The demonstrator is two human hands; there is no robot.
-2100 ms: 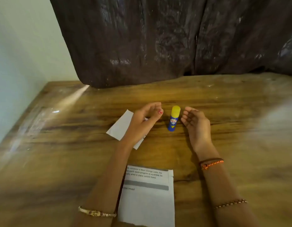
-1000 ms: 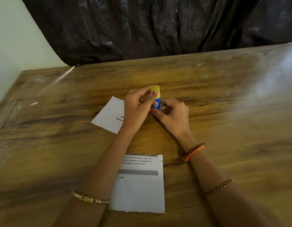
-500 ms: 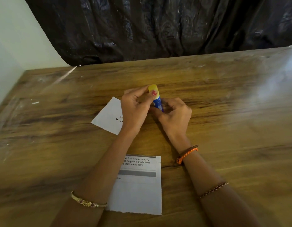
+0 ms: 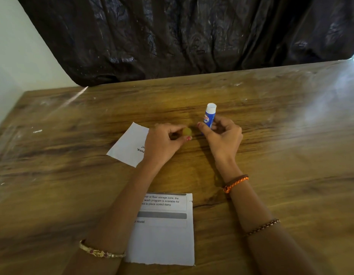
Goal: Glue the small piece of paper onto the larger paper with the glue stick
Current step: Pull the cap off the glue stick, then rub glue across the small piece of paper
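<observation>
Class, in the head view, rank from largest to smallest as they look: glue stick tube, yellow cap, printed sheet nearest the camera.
1. printed sheet, though nearness enlarges it
2. glue stick tube
3. yellow cap

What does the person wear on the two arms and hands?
Both forearms are bare, with no sleeves. The left arm carries a thin gold bangle with small red stones. The right arm carries an orange and brown braided cord and a brown beaded bracelet. Nails are painted red.
</observation>
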